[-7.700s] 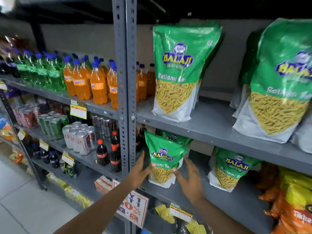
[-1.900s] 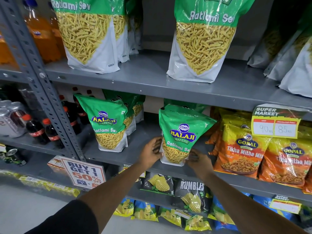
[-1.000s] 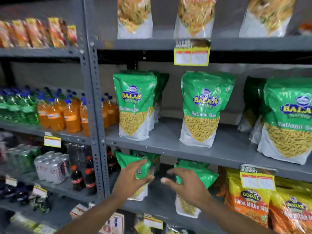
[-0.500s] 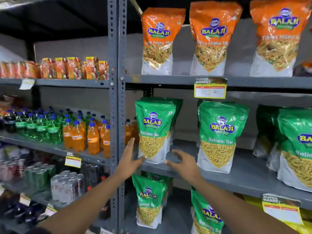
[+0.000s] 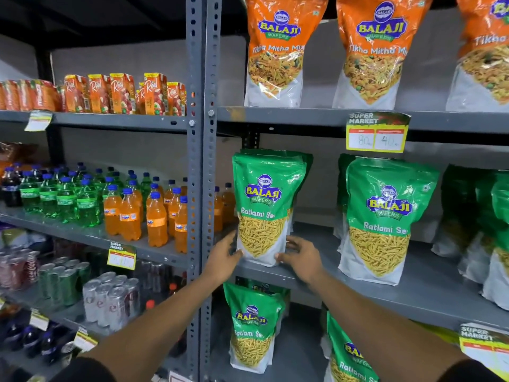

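Note:
A green Balaji Ratlami Sev pouch [image 5: 264, 205] stands upright at the left end of the grey middle shelf [image 5: 358, 288], with more pouches of the same kind behind it. My left hand [image 5: 223, 257] grips its lower left edge, thumb on the front. My right hand [image 5: 300, 257] grips its lower right edge, thumb at the bottom front and fingers along the side. The pouch's base rests on the shelf.
A second green pouch [image 5: 385, 216] stands to the right, and others on the shelf below [image 5: 253, 323]. Orange Tikha Mitha Mix pouches [image 5: 278, 51] stand above. A grey upright post [image 5: 203, 133] is just left. Beyond it are soda bottles [image 5: 129, 213], cans [image 5: 110, 296] and juice cartons [image 5: 121, 92].
My hands left the lower-shelf pouch and rose to the middle shelf. Half a second ago they were spread beside this pouch; now both hold its bottom edges.

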Tool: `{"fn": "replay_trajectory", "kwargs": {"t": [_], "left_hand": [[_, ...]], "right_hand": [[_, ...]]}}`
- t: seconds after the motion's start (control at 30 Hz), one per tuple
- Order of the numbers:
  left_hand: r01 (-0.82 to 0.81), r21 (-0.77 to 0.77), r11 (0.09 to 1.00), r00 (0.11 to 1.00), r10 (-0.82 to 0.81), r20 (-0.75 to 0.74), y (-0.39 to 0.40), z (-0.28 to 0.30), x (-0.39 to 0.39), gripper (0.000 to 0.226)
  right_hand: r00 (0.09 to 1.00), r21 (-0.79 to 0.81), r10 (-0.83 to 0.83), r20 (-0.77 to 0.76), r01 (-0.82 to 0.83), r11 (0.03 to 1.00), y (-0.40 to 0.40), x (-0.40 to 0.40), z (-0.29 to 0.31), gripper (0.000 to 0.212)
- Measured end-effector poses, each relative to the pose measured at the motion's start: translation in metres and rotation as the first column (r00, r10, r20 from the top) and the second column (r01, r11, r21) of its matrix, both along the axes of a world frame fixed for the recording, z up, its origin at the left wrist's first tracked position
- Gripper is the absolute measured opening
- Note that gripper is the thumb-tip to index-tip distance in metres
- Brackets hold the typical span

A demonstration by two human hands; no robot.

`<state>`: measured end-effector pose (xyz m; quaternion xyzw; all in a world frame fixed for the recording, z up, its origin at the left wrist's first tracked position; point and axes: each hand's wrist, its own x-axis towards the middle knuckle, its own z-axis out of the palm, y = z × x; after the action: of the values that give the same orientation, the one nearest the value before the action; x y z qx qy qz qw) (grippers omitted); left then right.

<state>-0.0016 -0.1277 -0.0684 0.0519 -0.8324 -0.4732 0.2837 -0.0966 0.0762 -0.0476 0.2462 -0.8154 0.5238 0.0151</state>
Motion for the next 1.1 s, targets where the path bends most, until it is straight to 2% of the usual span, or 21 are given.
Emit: {"fn": "replay_trajectory", "kwargs": {"t": [0.13, 0.67, 0.8, 0.97, 1.1], "left_hand": [[-0.016, 0.036, 0.999, 0.999, 0.018, -0.041, 0.000, -0.004, -0.002, 0.049], [0.013, 0.021, 1.000, 0.994, -0.010, -0.109, 0.000, -0.009, 0.000, 0.052], [-0.017, 0.041, 0.999, 0.982, 0.024, -0.186, 0.005, -0.018, 0.009, 0.056], [-0.163, -0.040, 0.986, 0.916, 0.137, -0.376, 0.019, -0.025, 0.011, 0.038], [-0.143, -0.120, 0.982, 0.902, 0.079, -0.425, 0.046, -0.017, 0.002, 0.032]], "right_hand": [[1.000, -0.009, -0.002, 0.013, 0.002, 1.000, -0.002, -0.005, -0.003, 0.071], [0.998, -0.078, 0.054, 0.025, -0.052, 0.996, -0.002, -0.009, -0.007, 0.071], [0.997, -0.120, 0.072, 0.031, -0.068, 0.991, 0.009, -0.010, -0.008, 0.069], [0.998, -0.129, 0.062, 0.021, -0.058, 0.990, 0.044, -0.006, -0.011, 0.061], [0.999, -0.169, 0.048, 0.022, -0.043, 0.985, 0.080, 0.001, -0.007, 0.058]]}}
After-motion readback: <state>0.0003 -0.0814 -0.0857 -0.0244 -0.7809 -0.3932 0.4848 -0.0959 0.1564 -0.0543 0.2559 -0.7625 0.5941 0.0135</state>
